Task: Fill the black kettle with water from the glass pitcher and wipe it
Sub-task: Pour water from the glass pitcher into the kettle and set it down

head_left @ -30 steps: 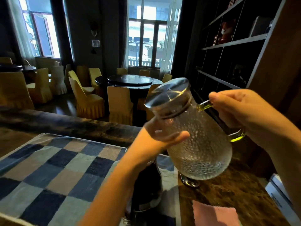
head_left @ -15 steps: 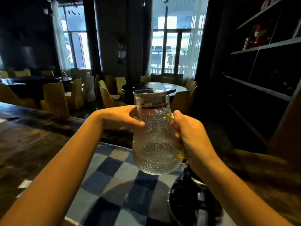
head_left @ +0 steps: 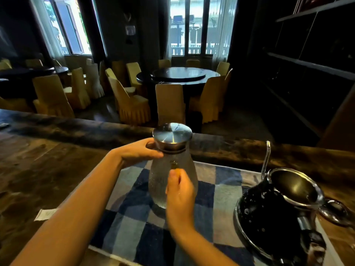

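My left hand [head_left: 138, 152] holds the pitcher [head_left: 163, 181] by its neck, just under the shiny lid [head_left: 172, 135]. My fingers curl round the back of the neck and my thumb lies across the front. My right hand [head_left: 179, 196] is on the near side of the pitcher. It is curled round the handle and hides most of it. Only a small yellow bit of the handle shows above my thumb. This hand looks blurry.

The pitcher is upright, with the lid on. It is over the blue checked mat [head_left: 134, 217]. I cannot tell if its bottom touches the mat.

The kettle [head_left: 269, 214] sits to the right of the pitcher, on the right end of the mat, and the two do not touch. Its mouth is open and has a shiny rim. Small drops sit on its black side. A thin shiny piece stands up behind the mouth.

The mat lies on a dark counter [head_left: 48, 169]. A small white paper [head_left: 45, 215] lies on the counter, left of the mat.

Past the counter are yellow chairs [head_left: 132, 106] round a dark round table [head_left: 178, 74]. Two bright windows [head_left: 192, 25] are at the back. Dark shelves [head_left: 311, 64] are on the right.
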{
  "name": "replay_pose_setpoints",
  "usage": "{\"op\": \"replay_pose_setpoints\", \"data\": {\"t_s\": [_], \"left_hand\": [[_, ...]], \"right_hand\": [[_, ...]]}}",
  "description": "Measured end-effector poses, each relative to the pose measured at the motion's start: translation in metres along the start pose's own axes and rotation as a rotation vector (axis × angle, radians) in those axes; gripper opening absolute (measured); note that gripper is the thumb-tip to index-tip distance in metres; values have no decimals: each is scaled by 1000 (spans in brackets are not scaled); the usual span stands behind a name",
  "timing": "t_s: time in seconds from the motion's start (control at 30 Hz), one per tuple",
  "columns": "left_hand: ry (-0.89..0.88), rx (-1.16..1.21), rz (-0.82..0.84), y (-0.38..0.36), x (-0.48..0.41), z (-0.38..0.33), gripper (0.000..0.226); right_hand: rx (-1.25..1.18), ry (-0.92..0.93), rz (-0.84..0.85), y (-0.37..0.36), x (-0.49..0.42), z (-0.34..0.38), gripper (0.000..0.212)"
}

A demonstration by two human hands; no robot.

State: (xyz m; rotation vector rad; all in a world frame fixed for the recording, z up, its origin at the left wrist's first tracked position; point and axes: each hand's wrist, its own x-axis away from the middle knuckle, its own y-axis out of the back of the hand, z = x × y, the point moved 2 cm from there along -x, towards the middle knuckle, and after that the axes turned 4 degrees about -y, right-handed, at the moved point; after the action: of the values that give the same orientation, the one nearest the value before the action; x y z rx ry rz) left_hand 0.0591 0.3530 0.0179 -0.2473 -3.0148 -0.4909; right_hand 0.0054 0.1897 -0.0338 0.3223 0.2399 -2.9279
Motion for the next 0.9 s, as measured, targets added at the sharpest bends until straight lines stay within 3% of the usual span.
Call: {"op": "replay_pose_setpoints", "data": {"t_s": [0.2, 0.43, 0.63, 0.7, 0.77, 0.9], "left_hand": [[-25, 100, 155, 2, -6, 31, 90], [-80, 156, 143, 5, 0, 42, 102], [-75, 201, 9, 0, 13, 50, 93], [-81, 199, -82, -4, 21, 54, 74], [-99, 164, -175, -11, 32, 56, 40], [-111, 175, -442, -28, 54, 53, 25]], "right_hand": [[-22, -55, 82, -36, 18, -37, 31], [-15, -61, 202, -41, 23, -42, 34], [54, -112, 382, -31, 21, -35, 26], [66, -153, 431, -24, 19, -32, 20], [55, -190, 484, -15, 18, -29, 14], [75, -209, 546, 7, 14, -15, 11]]}}
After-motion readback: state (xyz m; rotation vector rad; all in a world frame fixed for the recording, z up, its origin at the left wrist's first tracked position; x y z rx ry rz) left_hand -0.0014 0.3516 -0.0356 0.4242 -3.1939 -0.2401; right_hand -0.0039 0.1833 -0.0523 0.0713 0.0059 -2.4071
